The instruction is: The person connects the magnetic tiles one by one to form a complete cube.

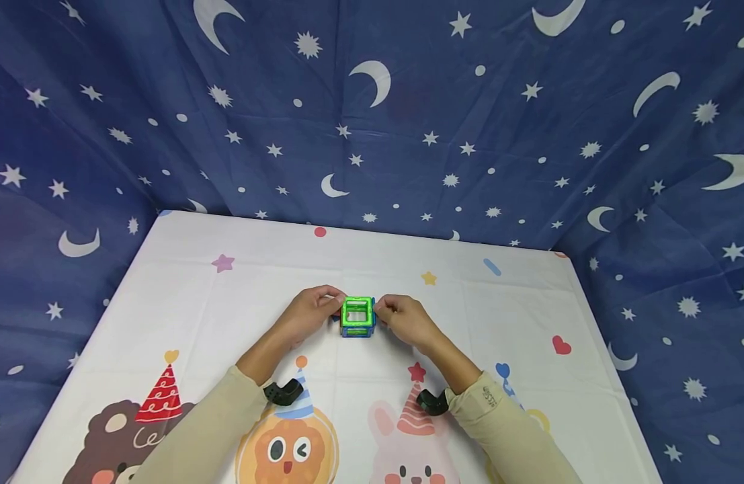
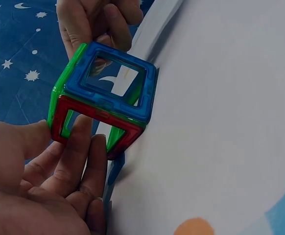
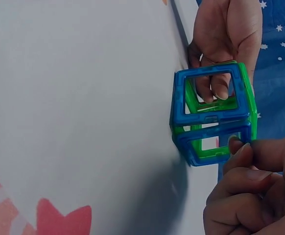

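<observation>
A small cube of see-through magnetic tiles stands on the table between both hands. Its top is a green square tile (image 1: 357, 300), the near side a blue tile (image 2: 98, 99). On the left side is a red tile (image 2: 75, 104). My left hand (image 1: 305, 316) holds the cube there, thumb at the green edge, fingers against the red frame. My right hand (image 1: 410, 324) pinches the right-hand blue tile (image 3: 206, 132) near its upper edge. A narrow gap shows between that tile and the near one. Under the left fingers, a blue piece (image 2: 116, 170) is partly hidden.
A white cloth (image 1: 275, 255) printed with party animals and shapes covers the table. Dark blue curtains (image 1: 408, 181) with moons and stars rise behind it and on both sides. Each wrist wears a black strap (image 1: 283, 392).
</observation>
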### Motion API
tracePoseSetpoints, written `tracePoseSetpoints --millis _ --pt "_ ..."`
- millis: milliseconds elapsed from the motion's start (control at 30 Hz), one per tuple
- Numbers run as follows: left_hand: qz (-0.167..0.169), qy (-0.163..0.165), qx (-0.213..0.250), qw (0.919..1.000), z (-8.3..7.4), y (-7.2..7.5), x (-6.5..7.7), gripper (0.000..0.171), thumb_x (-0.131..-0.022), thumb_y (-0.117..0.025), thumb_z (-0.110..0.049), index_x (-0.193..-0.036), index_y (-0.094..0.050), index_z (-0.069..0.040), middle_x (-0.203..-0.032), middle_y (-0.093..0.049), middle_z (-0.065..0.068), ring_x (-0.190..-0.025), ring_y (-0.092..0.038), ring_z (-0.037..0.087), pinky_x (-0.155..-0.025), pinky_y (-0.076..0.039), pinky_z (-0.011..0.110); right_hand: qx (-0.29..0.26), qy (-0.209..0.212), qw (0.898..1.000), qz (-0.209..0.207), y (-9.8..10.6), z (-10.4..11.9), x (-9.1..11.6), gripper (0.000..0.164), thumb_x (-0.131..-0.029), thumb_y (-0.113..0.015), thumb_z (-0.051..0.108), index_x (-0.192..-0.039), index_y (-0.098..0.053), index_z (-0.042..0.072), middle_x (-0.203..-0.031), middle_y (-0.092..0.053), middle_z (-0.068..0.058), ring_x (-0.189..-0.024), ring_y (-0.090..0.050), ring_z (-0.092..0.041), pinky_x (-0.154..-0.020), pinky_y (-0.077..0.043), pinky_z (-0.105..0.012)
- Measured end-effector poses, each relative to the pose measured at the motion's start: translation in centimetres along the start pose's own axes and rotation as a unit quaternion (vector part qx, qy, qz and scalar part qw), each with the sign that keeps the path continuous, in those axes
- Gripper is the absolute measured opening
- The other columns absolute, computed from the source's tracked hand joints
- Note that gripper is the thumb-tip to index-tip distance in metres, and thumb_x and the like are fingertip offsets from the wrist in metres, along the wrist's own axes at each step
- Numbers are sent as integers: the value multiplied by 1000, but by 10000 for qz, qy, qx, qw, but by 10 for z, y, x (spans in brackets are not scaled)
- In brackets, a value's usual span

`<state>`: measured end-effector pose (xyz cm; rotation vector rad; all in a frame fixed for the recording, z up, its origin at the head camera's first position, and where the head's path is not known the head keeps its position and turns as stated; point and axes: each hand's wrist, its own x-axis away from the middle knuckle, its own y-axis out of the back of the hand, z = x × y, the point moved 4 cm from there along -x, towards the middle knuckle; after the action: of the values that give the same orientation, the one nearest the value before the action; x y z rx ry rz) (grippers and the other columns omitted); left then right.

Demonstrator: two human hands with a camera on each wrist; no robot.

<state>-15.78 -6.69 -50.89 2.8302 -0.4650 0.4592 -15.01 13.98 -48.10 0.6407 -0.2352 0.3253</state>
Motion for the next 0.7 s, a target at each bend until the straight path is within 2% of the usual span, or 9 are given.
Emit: tracePoseSetpoints --millis 133,400,567,700 --pt "-4 -97 -58 9999 -2 0 1 26 -93 -56 -38 -112 -62 -21 -93 -72 -2 -98 -62 15 -94 -39 38 6 122 9999 -99 -1 1 0 22 -95 -53 25 -82 -65 11 -73 -57 -2 -68 -48 -17 -58 -39 -29" --pt "-30 -159 -329 9993 -5 -1 2 26 -93 -55 -40 -111 -62 -22 -88 -72 -4 -95 -62 18 -89 -40 36 46 120 9997 -211 -1 -1 2 20 -95 -53 25 -80 -64 17 -73 -57 0 -67 -48 -17 -58 -38 -28" --pt "-16 -163 -443 9989 -6 -2 1 26 -93 -55 -40 -112 -62 -23 -86 -71 -3 -91 -60 20 -83 -41 34 6 17 9998 -203 -1 -3 5 21 -96 -52 27 -83 -64 15 -74 -56 -1 -68 -47 -17 -59 -37 -29" --pt "-68 -150 -525 9985 -5 -1 2 28 -93 -54 -43 -112 -62 -25 -87 -71 -4 -91 -60 18 -83 -41 34 -158 -31 9998 -108 -2 -7 5 26 -96 -52 32 -86 -63 10 -75 -56 -3 -67 -46 -17 -60 -36 -30"
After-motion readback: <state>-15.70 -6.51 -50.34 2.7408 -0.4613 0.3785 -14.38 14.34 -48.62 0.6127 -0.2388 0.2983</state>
